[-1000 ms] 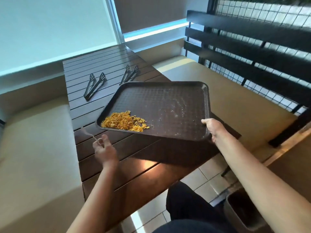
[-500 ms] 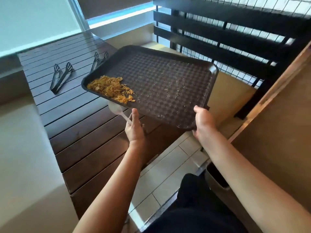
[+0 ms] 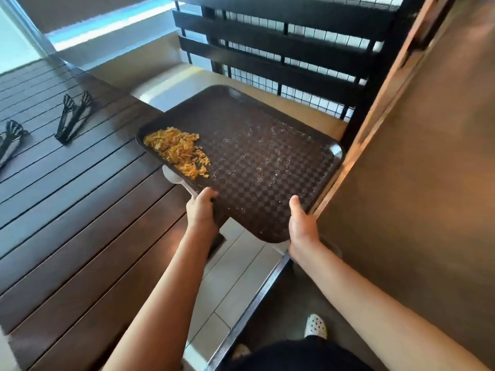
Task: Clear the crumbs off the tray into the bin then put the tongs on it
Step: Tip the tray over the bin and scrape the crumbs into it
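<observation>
Holding the tray (image 3: 257, 167) at centre frame with both hands, now swung off the table (image 3: 67, 210) and out over the floor tiles, where a second ago it hung above the slats. Left hand (image 3: 201, 212) clenched on the near-left edge, thumb on top, and also grasping a white plastic spoon (image 3: 175, 179) that pokes out beneath the rim. Right hand (image 3: 302, 226) curled round the near-right corner, thumb lying on the tray's surface. Crumbs (image 3: 178, 152) heaped at the tray's far-left end, fine specks scattered across the middle; none tipped out yet. Two pairs of tongs (image 3: 72, 116) lying untouched on the table at upper left of the frame, a second pair (image 3: 10, 143) at the left edge. Bin not clearly visible now, probably hidden under the tray near the right hand. Judging by the swing toward the lower right, carrying to the bin is under way; tipping and scraping come next, tongs last.
</observation>
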